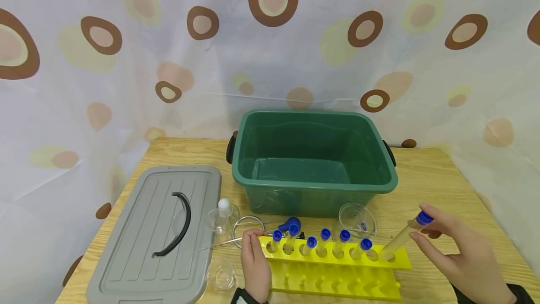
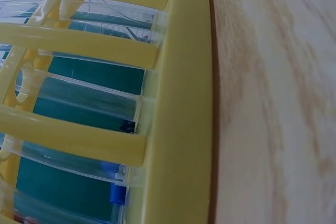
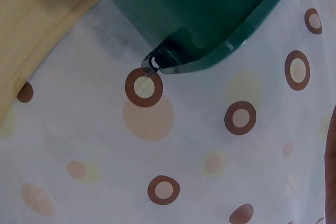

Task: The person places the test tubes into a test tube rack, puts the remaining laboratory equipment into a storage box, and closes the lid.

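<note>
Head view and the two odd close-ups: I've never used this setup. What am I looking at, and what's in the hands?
No machine here: a person works with bare hands, wearing one camera on the head and one on each wrist.

The head view shows a wooden table with a green plastic tub, a grey plastic lid with a black handle, clear glass beakers and a yellow plastic test-tube rack holding blue-capped tubes.

The left hand rests on the rack's left end. The right hand pinches a blue-capped clear tube, tilted, its lower end at the rack's rightmost hole.

The left wrist view shows the rack up close. The right wrist view sees only the tub and the spotted curtain.
</note>
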